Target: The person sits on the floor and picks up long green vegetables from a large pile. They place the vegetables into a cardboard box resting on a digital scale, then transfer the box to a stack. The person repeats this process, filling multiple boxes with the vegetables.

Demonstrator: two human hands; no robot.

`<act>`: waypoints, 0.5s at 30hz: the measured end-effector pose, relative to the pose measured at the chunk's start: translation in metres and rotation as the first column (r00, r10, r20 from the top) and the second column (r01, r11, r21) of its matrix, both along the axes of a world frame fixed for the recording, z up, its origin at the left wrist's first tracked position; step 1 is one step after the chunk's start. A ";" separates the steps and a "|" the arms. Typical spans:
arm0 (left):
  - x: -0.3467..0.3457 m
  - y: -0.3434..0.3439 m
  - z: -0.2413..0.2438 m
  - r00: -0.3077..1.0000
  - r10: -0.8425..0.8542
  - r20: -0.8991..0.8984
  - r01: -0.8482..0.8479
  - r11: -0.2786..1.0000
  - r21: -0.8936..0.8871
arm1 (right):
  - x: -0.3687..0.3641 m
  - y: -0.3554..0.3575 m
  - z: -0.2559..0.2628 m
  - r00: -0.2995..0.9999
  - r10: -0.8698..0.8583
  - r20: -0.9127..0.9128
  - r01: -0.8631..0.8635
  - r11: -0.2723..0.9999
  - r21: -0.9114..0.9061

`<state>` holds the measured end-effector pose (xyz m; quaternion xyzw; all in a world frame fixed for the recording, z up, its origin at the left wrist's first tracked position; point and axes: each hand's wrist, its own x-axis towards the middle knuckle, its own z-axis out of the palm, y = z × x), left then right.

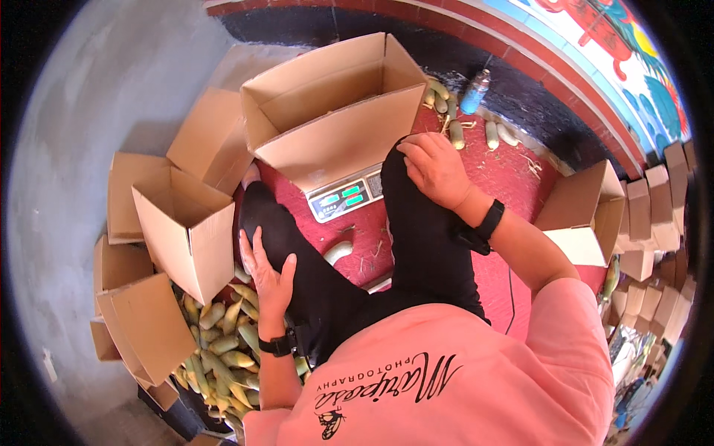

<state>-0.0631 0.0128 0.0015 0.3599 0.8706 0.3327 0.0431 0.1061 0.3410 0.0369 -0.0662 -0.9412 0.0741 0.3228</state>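
Note:
My left hand (269, 279) lies on my left thigh with its fingers spread and nothing in it. On my right knee rests my right hand (435, 170), fingers loosely bent over the black trousers, also holding nothing. An open cardboard box (340, 139) stands beyond my knees on a digital scale (337, 200) with lit displays. Only part of the box's inside shows. Between my legs, a pale elongated vegetable (338, 252) lies on the red floor covering. A heap of long green vegetables with yellowish ends (223, 345), possibly radishes, lies beside my left forearm.
Several open cartons (184, 223) crowd along the grey wall (111, 111) at left. More vegetables (456, 134) and a blue bottle (475, 93) are by the far dark wall base. At right are another open carton (580, 223), stacked boxes (650, 206) and a cable (511, 301).

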 end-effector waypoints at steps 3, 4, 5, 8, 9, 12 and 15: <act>0.000 0.002 0.003 1.000 0.012 0.001 -0.012 1.000 0.014 | -0.001 -0.002 0.000 1.000 -0.007 -0.023 0.007 1.000 0.008; -0.001 0.002 0.001 1.000 0.007 -0.014 -0.006 1.000 0.018 | -0.002 -0.001 -0.001 0.999 -0.002 -0.039 0.002 1.000 0.024; -0.001 0.001 0.000 1.000 0.001 -0.029 0.000 1.000 0.022 | -0.003 -0.002 -0.001 0.999 0.004 -0.054 -0.001 0.999 0.038; -0.001 0.001 -0.005 1.000 0.018 -0.012 -0.017 1.000 0.010 | -0.002 -0.003 0.000 0.999 -0.002 -0.037 0.004 0.999 0.041; -0.001 0.001 -0.004 1.000 0.020 -0.008 -0.019 1.000 0.013 | -0.003 -0.002 0.000 0.999 -0.004 -0.042 0.006 0.999 0.046; 0.000 0.002 0.000 0.999 0.031 -0.008 -0.032 0.999 -0.034 | -0.004 -0.004 0.000 1.000 -0.001 -0.029 0.002 0.999 0.032; -0.001 0.003 -0.005 0.999 0.033 -0.036 -0.034 0.999 -0.014 | -0.005 -0.005 0.002 0.999 -0.004 -0.034 0.006 0.999 0.042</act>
